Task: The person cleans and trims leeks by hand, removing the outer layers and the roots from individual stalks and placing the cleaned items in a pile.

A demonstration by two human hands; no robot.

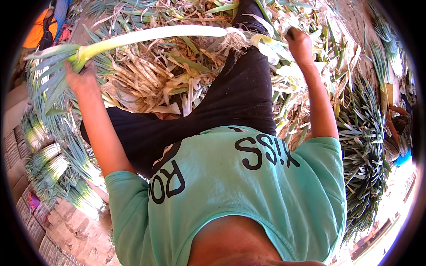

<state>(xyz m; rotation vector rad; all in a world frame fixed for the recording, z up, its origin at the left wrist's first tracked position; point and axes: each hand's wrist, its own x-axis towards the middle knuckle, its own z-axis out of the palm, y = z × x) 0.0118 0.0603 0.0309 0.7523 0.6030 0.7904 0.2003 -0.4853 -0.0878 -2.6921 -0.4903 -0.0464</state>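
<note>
A long leek (pixel 159 36) with a white shaft stretches across the top of the view, its roots towards the right. My left hand (pixel 81 74) grips it where the green leaves fan out. My right hand (pixel 300 45), its fingers curled closed, is beyond the root end and holds the end of a peeled leek leaf (pixel 266 45), pale and limp. That leaf hangs between the hand and the roots; whether it still joins the leek I cannot tell. Below the shaft lies a pile of unpeeled leeks (pixel 143 74) with dry, dirty outer skins.
Peeled leaf scraps (pixel 196 20) cover the ground around my legs. Bundled leeks (pixel 56 163) lie at the left, beside a brick-like paved surface (pixel 20 166). A long heap of leeks (pixel 362 143) is at the right. Another person (pixel 396 133) is at the far right edge.
</note>
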